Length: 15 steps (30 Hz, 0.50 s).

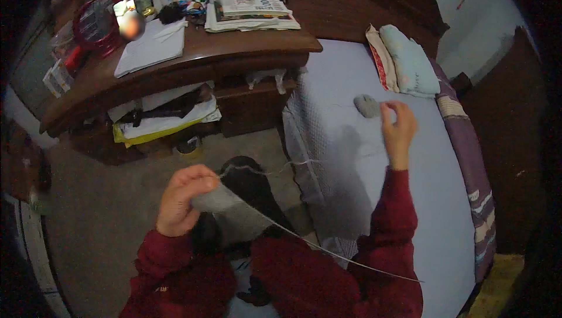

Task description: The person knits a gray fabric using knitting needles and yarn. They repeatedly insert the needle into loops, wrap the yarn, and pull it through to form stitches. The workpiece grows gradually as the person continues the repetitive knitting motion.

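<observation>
My left hand (184, 199) grips the upper edge of a grey knitted piece (237, 217) above my lap. A long thin knitting needle (325, 250) slants from that hand down to the right, its far end over my right sleeve. Loose grey yarn (272, 171) trails from the left hand across to the bed. On the pale bed sheet lies a grey ball of yarn (366, 106). Just right of it hovers my right hand (399, 131), thumb and forefinger bent towards each other; whether a strand is pinched there is too blurred to tell.
A dark wooden desk (246, 46) ahead bears papers (153, 46), stacked booklets (252, 15), a red-rimmed mirror (99, 19) and a lit phone (125, 8). Folded pillows (408, 61) and a striped purple blanket (465, 151) lie along the right of the bed (432, 212).
</observation>
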### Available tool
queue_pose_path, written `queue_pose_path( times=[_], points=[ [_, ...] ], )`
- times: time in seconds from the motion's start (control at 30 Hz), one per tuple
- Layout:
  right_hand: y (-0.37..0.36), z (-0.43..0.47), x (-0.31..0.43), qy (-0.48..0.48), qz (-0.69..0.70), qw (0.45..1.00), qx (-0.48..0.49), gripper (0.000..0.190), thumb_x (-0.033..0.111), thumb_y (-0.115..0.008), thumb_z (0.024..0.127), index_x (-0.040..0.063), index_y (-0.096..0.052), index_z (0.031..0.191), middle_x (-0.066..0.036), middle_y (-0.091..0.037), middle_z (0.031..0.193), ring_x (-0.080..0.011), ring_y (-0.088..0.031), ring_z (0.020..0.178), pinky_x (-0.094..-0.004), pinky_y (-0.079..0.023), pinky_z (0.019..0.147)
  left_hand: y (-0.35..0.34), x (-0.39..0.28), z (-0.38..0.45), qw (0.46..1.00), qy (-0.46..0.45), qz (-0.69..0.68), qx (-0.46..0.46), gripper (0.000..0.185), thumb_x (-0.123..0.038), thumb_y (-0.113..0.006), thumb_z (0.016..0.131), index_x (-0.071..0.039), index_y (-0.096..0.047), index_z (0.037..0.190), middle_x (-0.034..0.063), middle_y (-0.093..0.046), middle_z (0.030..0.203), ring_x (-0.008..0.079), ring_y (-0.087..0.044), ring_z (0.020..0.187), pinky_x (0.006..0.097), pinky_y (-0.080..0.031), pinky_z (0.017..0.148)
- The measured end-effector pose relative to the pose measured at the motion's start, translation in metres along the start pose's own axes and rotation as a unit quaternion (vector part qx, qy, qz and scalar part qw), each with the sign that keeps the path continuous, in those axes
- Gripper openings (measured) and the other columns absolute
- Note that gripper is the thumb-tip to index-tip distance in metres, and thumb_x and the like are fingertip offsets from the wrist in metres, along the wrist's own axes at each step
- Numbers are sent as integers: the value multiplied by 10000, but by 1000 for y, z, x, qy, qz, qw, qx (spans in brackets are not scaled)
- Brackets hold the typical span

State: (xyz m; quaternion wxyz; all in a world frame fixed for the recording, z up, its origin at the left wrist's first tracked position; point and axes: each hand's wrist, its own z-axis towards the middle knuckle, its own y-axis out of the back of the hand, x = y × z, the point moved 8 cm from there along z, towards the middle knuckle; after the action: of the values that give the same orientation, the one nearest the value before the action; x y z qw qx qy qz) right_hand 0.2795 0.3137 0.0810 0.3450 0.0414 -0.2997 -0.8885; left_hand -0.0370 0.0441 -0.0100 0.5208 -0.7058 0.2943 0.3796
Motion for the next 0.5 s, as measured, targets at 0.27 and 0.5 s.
queue_pose_path(
  times=[0.27,0.5],
  points=[
    [-28,-60,240,-120,785,464,393,601,518,-374,970,71,-420,1369,-133,-461,1371,-257,-476,1238,-360,-496,836,-45,2,7,996,2,72,50,101,-77,-610,836,-9,-653,898,25,-650,860,97,-583,799,235,-441,759],
    [8,-7,225,-90,886,416,186,328,343,-424,983,96,-502,1186,-86,-608,1113,-260,-586,1026,-407,-472,870,-38,-11,-6,999,-9,13,36,141,-126,-660,858,-8,-673,933,17,-653,885,86,-587,822,239,-449,773]
  ],
)
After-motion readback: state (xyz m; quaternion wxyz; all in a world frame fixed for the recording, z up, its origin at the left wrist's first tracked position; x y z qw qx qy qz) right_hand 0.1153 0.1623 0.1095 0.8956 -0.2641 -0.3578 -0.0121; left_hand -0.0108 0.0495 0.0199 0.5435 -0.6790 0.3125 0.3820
